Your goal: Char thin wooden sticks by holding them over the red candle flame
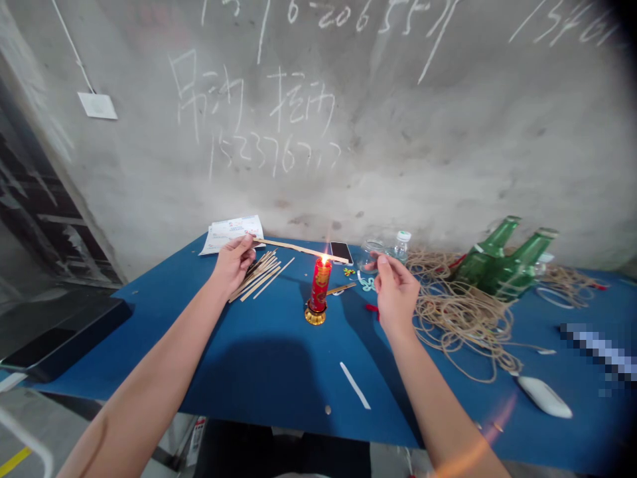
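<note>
My left hand (235, 264) pinches one end of a thin, pale wooden strip (293, 247). The strip reaches right, with its far part at the flame of a lit red candle (321, 285) that stands upright in a gold holder (315, 316). To the right of the candle is my right hand (397, 292), thumb and fingers closed together, apart from the strip's visible end. Whatever its fingertips may hold is hidden. Below my left hand, several loose wooden strips (261, 277) lie fanned out on the blue table (239, 372).
Behind the candle lie a phone (341, 253) and glass jars (371, 252). Coiled twine (462, 325) and green bottles (522, 265) occupy the right side. A white strip (355, 385) and a white mouse-shaped object (545, 396) lie nearer. Papers (231, 232) and a black device (64, 332) are left.
</note>
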### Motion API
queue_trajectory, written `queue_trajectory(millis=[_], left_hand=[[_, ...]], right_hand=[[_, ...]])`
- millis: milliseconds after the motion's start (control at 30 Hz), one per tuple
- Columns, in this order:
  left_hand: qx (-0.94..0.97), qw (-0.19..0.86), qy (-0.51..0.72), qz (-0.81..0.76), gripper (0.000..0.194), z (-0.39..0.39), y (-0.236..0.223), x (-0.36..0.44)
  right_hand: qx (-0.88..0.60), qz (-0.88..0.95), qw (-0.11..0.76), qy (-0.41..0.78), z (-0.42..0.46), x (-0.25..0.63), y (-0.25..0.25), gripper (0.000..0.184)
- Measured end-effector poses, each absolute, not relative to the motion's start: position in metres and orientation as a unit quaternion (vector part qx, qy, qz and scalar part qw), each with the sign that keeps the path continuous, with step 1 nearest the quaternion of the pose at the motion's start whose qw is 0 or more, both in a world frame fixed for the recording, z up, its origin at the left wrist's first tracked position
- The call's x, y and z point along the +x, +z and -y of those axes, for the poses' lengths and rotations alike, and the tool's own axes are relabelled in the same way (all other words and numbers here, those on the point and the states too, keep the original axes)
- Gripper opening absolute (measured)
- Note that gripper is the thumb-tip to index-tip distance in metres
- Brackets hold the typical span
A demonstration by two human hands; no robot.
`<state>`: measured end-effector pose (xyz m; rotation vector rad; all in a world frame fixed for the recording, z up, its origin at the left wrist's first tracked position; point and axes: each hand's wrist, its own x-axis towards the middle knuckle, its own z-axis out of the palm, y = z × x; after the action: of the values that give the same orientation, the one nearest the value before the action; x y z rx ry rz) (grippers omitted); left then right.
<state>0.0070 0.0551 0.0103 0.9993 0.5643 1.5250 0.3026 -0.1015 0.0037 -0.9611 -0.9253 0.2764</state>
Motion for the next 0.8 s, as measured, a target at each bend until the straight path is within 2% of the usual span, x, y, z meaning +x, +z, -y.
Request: queue_trajectory(millis=[233,433,600,800], left_hand=[[0.435,0.578,0.648,-0.239,0.04,-0.049,0.01,0.014],[0.441,0.58,0.639,-0.246,0.034,-0.042,0.011,0.023],[0.441,0.584,0.637,-0.245,0.036,-0.04,0.009,0.032],[0.459,0.582,0.625,-0.245,0.04,-0.038,0.007,0.037]], right_hand=[[-0.438,0.43,0.778,0.135,0.1,0.305,0.002,0.037],[-0.478,0.482,0.727,0.104,0.101,0.308,0.003,0.035],[-0.485,0.517,0.702,0.067,0.103,0.31,0.005,0.028],[-0.505,0.521,0.685,0.06,0.103,0.311,0.006,0.028]])
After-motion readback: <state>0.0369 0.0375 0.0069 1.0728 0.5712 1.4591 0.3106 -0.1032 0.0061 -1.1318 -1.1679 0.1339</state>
